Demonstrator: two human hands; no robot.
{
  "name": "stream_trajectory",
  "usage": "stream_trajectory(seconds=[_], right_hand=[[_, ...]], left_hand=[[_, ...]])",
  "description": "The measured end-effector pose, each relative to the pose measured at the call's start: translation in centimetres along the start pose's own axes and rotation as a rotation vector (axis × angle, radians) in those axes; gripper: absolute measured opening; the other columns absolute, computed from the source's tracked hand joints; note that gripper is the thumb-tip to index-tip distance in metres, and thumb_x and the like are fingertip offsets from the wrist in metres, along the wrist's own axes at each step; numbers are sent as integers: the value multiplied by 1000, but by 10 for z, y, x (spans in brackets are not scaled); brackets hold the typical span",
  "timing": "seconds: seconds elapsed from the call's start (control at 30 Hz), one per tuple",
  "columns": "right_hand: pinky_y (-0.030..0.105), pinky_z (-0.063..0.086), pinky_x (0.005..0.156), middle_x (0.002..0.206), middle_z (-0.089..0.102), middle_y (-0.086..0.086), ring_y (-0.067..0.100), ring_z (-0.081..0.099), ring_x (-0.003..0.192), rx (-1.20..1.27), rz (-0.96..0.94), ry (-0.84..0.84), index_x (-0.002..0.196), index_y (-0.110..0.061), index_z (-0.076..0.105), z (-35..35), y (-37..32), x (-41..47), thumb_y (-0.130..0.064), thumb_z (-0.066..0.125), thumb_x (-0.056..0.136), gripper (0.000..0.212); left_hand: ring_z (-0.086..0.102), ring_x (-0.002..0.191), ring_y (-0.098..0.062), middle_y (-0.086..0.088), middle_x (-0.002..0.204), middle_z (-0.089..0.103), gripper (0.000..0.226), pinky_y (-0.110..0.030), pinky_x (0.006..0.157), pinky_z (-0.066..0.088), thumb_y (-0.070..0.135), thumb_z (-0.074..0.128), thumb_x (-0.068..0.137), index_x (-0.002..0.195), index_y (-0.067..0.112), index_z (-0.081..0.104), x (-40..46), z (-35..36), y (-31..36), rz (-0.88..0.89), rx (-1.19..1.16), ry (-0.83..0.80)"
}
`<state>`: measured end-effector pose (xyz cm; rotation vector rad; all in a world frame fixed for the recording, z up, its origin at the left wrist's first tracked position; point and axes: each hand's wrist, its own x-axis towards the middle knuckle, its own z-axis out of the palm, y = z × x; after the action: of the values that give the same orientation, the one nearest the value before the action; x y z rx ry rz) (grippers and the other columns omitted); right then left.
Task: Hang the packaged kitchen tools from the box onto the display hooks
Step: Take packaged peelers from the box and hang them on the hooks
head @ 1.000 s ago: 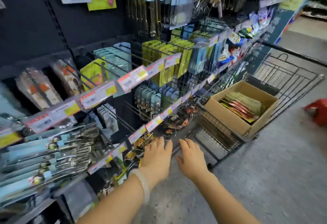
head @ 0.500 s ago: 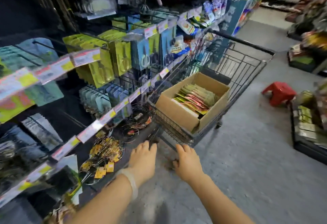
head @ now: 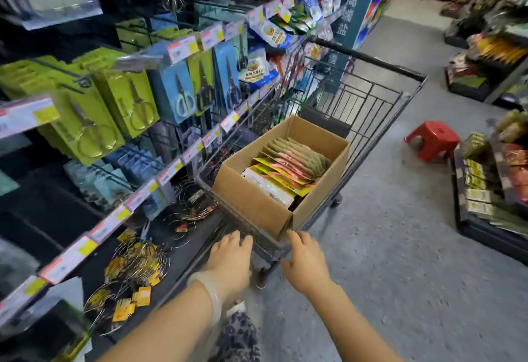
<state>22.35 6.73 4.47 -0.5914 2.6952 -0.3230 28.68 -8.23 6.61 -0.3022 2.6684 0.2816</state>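
Since the earlier frames my view has swung away from the lower hooks and toward the trolley, and both hands have travelled with it to the near end of the cart (head: 371, 96). Now my left hand (head: 228, 259) hovers just short of the cart's near wire edge, palm down, fingers straight and close together, holding nothing. A pale bangle (head: 208, 290) sits at that wrist. My right hand (head: 304, 261) is beside it, fingers loosely spread and slightly bent, its fingertips (head: 294, 236) right at the near lower corner of the cardboard box (head: 257, 207); I cannot tell whether they actually touch the cardboard. That hand also carries nothing.

Just ahead of both hands stands the box, inside the cart, flaps open. The packaged kitchen tools (head: 288, 164) lie in it as an overlapping row of flat packs, yellow, red and olive, with a white pack at the nearer end. They are beyond my fingertips, higher in the view than either hand.

Both forearms reach forward from the bottom edge, roughly parallel, the left one nearer the shelving. To my left the display hooks (head: 71, 76) carry green and blue carded scissors (head: 183, 96), with price tags (head: 183, 47) along the rails. Wire racks (head: 134, 264) with yellow labels lie on the lowest shelf. A red stool (head: 431, 139) stands on the floor to the right, well apart from the cart.
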Motion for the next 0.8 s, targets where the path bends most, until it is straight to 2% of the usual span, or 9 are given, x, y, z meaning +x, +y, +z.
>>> stream_trajectory(seconds=[0.27,0.5,0.63,0.8], right_hand=[[38,38,100,142,35,7,29,37,127,-11,25,-24,145,-18,26,-42,17,113,-26,52,94,57],[38,33,106,142,36,10,30,33,132,-12,-8,-110,144,-13,28,-54,13,207,-31,55,93,60],[37,35,99,134,42,11,31,42,123,-70,-45,-200,139,-12,33,-44,13,243,-32,55,92,56],[34,36,102,137,44,10,28,42,125,-112,-63,-333,142,-12,32,-24,16,286,-30,55,90,59]], left_hand=[[20,141,-31,-13,155,15,69,-41,111,24,31,55,94,149,15,16,110,-44,-3,-6,-36,-26],[29,136,-31,-12,149,27,65,-41,108,31,37,59,90,142,14,27,179,-66,-27,-84,-33,-48],[30,136,-30,-11,148,27,71,-40,109,31,38,59,90,146,16,21,197,-65,-36,-146,-65,-70],[25,139,-30,-10,152,24,78,-40,112,28,36,59,90,150,16,12,213,-59,-43,-289,-179,-75]])
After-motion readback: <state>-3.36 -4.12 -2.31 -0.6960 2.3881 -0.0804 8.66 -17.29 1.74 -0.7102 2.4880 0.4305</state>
